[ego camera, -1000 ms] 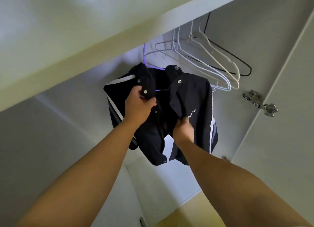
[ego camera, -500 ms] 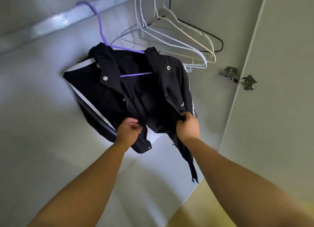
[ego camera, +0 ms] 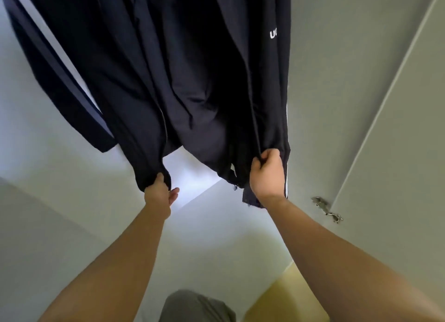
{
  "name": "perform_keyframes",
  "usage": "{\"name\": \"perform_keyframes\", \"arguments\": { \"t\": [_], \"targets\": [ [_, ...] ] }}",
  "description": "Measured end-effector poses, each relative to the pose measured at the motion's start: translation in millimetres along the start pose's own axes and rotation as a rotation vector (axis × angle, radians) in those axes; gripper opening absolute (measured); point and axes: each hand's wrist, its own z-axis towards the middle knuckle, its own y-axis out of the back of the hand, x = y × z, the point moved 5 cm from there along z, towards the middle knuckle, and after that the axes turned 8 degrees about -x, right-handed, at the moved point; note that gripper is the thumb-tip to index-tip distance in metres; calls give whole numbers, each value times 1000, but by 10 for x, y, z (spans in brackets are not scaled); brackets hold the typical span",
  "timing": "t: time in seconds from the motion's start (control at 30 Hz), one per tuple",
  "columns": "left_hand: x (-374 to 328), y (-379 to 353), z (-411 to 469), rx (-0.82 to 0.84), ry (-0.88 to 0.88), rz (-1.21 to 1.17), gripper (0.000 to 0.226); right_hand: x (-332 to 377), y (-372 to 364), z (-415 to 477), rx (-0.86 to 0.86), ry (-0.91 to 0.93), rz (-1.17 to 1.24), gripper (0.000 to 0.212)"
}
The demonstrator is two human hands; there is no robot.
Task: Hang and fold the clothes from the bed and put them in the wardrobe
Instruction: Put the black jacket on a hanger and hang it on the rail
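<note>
head view: looked up and forward into an open wardrobe [ego camera: 60, 201], past both bare forearms.
jacket: a dark jacket [ego camera: 192, 81] with white side stripes hung inside the wardrobe. its top was out of frame, so what carried it could not be told. white lettering [ego camera: 273, 34] showed on one front panel.
left hand: the left hand [ego camera: 160, 191] pinched a bunched corner of the hem on the left front, with one finger sticking out below the cloth.
right hand: the right hand [ego camera: 267, 175] was curled round the hem of the right front, beside a white stripe [ego camera: 287, 153].
spacing: the hands were well apart, one at each lower corner, and creases ran up the cloth from each grip.
door: the door [ego camera: 397, 153] stood open on the right, its hinge [ego camera: 326, 208] near the right wrist.
step: judged to be the pulling straight of a garment already hung.
done: this one jacket appeared to be in the wardrobe.
left: letting go of the hem, then any clothes on the bed. the bed was out of view, so their number could not be told. no folded pile was seen.
</note>
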Motion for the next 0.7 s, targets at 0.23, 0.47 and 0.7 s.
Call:
{"name": "perform_keyframes", "arguments": {
  "t": [0.23,0.47,0.7],
  "targets": [
    [235,-23,461,88,48,-265,71,-628,-286,-1,-45,-115,34,29],
    [437,39,459,213,88,-358,51,-1072,-274,-133,53,-307,26,19],
    [842,-118,144,413,-43,-193,33,-1441,-476,-507,241,-529,199,10]
  ]
}}
